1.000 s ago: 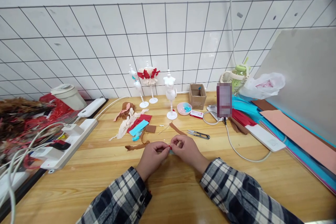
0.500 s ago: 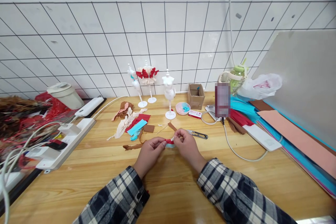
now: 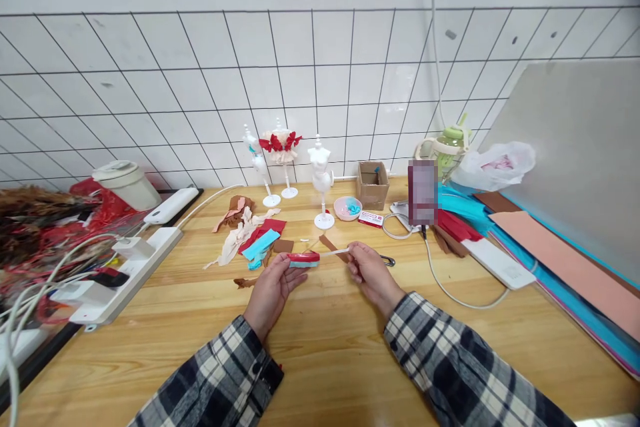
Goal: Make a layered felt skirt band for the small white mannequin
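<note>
My left hand (image 3: 273,288) pinches the left end of a small red and light-blue fabric strip (image 3: 303,258) above the wooden table (image 3: 320,360). My right hand (image 3: 370,273) is closed on a thin white strip (image 3: 334,253) that runs from the red piece to its fingers. The two hands are held apart, with the strip stretched between them. Small snips (image 3: 385,259) lie just behind my right hand. A pile of fabric scraps (image 3: 255,237) in red, blue, cream and brown lies behind my left hand.
Three small white dress forms (image 3: 320,177) stand near the tiled wall, one with red trim (image 3: 280,142). A pink dish (image 3: 348,207), a cardboard box (image 3: 373,184), a phone on a cable (image 3: 423,192), a power strip (image 3: 135,267) at left and coloured sheets (image 3: 560,247) at right.
My hands have moved apart and slightly up. The red and blue piece now stays with my left hand while the white strip is drawn out to the right.
</note>
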`<state>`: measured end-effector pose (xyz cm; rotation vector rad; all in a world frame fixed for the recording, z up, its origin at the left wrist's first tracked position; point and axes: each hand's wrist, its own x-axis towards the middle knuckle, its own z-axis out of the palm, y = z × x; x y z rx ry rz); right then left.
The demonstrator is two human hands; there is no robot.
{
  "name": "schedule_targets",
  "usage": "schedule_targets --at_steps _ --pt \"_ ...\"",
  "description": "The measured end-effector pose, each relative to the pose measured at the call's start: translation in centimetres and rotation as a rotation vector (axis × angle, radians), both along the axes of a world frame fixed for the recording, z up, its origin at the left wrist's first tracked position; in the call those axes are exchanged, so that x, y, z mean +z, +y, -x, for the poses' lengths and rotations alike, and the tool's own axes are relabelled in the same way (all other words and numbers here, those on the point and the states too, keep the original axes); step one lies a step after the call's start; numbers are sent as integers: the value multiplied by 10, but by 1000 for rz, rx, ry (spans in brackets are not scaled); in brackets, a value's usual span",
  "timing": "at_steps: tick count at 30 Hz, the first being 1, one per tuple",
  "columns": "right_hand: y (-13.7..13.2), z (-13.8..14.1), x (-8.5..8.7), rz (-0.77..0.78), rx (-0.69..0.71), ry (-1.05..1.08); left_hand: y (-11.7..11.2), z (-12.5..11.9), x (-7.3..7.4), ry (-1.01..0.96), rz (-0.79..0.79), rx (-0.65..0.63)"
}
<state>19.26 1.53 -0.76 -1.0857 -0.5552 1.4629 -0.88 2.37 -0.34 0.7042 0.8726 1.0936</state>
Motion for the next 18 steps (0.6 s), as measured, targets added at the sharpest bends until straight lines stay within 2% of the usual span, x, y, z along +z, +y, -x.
schedule_targets --at_steps 3,8,12,15,18 --pt "6 -13 0 6 42 129 6 3 -3 -38 34 87" --pt "9 -28 5 16 97 233 11 7 -4 -97 105 135" --pt "10 -35 7 -33 114 336 15 10 -3 -136 180 181" --pt "7 -41 9 -84 101 307 18 12 -3 -183 197 202" --pt "-1 -51 18 -134 64 214 21 12 -5 -214 188 207"
